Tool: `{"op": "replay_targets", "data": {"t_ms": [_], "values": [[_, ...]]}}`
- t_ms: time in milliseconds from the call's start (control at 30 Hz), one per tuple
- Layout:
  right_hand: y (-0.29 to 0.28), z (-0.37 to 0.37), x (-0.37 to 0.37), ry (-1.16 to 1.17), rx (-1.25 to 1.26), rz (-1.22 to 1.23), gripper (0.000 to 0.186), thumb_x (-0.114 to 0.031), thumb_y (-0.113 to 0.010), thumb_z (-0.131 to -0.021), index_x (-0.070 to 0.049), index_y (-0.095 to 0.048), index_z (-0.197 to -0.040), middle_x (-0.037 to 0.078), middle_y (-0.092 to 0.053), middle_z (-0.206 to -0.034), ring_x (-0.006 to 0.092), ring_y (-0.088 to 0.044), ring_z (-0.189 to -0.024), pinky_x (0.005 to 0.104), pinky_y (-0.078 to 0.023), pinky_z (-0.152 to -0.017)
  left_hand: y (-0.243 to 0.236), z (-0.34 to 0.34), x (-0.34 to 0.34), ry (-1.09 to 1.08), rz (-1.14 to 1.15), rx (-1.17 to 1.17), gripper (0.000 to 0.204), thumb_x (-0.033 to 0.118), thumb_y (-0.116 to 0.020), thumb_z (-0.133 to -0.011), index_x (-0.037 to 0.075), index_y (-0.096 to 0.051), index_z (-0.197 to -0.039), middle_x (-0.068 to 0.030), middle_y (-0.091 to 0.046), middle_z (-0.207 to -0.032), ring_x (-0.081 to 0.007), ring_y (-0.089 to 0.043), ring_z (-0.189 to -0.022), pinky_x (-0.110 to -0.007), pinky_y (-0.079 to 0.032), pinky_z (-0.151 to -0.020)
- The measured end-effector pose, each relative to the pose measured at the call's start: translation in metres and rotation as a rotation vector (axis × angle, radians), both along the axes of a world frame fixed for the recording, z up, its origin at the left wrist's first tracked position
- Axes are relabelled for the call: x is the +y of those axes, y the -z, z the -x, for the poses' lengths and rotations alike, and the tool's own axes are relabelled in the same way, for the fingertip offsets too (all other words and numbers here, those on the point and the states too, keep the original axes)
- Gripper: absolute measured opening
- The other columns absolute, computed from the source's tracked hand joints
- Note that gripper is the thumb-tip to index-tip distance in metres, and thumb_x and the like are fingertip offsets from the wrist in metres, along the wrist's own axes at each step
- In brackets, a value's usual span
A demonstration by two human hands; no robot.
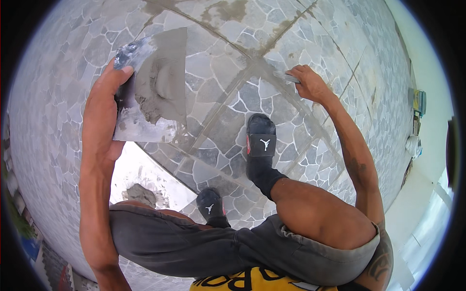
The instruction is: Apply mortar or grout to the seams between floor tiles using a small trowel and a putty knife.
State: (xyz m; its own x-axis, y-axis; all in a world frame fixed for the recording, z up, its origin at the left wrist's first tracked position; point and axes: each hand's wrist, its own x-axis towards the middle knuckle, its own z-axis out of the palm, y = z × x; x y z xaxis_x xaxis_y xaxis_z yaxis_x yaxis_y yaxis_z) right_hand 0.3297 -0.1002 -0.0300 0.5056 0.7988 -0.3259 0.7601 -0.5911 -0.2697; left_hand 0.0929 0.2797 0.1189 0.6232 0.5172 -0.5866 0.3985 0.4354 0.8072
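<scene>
A: In the head view, what did the left hand (100, 109) hold?
B: It was clamped on the left edge of a flat, rectangular, silvery metal plate (133, 127), the thumb lying on top. The fingers underneath were hidden.
A: How was this plate directed?
B: Its long axis ran away from the person, and its surface extended to the right of the grip. Wet grey mortar (162, 72) was spread over it.
A: And the right hand (312, 86)?
B: Its fingers were together around a small, thin, greyish scraper (291, 78). The visible end stuck out leftward from the fingertips, toward the mortar-smeared crossing of joints (255, 63) in the grey stone-patterned floor (208, 72). Whether it touched the floor, I could not tell.
</scene>
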Motion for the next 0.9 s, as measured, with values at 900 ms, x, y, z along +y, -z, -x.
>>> {"op": "replay_targets", "data": {"t_ms": [900], "values": [[-0.019, 0.042, -0.075, 1.150, 1.207, -0.514, 0.046, -0.009, -0.056, -0.091, 0.004, -0.045, -0.133, 0.013, -0.062, -0.112, 0.0207, -0.062, -0.093, 0.0344, -0.051, -0.071, -0.002, -0.002, 0.006, -0.009, 0.058, -0.016, 0.061, 0.022, -0.059, -0.088, -0.006, -0.042, -0.140, -0.0127, -0.054, -0.125, -0.0179, -0.056, -0.110, -0.028, -0.046, -0.093]]}}
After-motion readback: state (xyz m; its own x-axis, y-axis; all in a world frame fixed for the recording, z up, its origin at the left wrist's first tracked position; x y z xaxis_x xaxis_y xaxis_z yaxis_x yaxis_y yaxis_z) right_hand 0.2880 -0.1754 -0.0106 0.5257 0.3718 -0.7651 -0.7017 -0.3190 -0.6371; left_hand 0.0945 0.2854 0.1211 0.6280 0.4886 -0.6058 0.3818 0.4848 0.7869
